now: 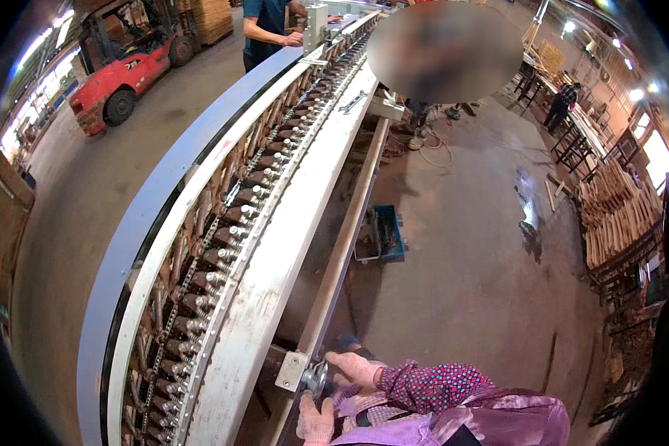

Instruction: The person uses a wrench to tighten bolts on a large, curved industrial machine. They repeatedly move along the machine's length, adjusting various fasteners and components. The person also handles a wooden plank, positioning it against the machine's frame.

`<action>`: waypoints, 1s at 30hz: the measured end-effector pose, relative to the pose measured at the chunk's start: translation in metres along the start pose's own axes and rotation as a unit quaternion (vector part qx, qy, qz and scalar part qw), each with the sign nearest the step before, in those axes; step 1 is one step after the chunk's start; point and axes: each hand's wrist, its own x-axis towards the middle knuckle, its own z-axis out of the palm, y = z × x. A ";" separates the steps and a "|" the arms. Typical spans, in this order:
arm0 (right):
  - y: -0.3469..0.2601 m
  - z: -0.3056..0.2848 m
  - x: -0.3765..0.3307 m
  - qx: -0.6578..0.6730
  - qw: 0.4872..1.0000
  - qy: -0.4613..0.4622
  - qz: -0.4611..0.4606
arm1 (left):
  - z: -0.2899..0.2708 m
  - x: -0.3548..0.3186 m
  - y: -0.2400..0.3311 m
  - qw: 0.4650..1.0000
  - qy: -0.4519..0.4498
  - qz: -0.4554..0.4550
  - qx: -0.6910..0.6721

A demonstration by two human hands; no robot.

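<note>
The person stands at the near end of a long conveyor machine (290, 223), and both hands sit low at its side, where a round metal handwheel (317, 377) is fixed beside a white bracket (291, 369) on a long pale rail (346, 245). The right hand (355, 368), in a pink knitted glove, rests on the wheel from the right with the fingers curled about its rim, grasping it. The left hand (316, 422), gloved alike, lies just below the wheel; whether it clenches anything cannot be told. The sleeve (431, 386) is dark red cloth with small dots, over a shiny purple garment.

The machine's white painted deck is worn and scuffed, curving away in the wide lens. Along its middle runs a row of brown cylinders with metal caps (230, 234), set side by side beside a roller chain. A blue tray (388, 233) lies on the smooth concrete floor (483, 282). Pale wooden sticks (617, 208) are stacked at right, and a red forklift (126, 63) stands far left. Another person (267, 26) stands at the far end.
</note>
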 end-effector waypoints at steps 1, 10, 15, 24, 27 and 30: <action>-0.010 -0.004 -0.005 -0.017 0.999 -0.035 0.008 | 0.028 0.022 -0.042 0.997 0.040 0.070 -0.001; -0.015 -0.032 0.050 -0.164 0.984 -0.065 0.004 | 0.042 0.038 -0.026 0.994 0.081 -0.033 0.072; 0.000 -0.045 0.088 -0.380 0.842 -0.178 -0.340 | 0.066 0.055 -0.050 0.991 0.132 -0.011 -0.010; -0.003 -0.041 0.097 -0.543 0.781 -0.174 -0.255 | 0.082 0.069 -0.064 0.986 0.149 -0.013 -0.073; 0.011 -0.046 0.114 -0.546 0.753 -0.170 -0.325 | 0.085 0.072 -0.069 0.985 0.151 -0.013 -0.087; 0.008 -0.043 0.110 -0.566 0.744 -0.161 -0.316 | 0.088 0.075 -0.071 0.983 0.151 -0.013 -0.099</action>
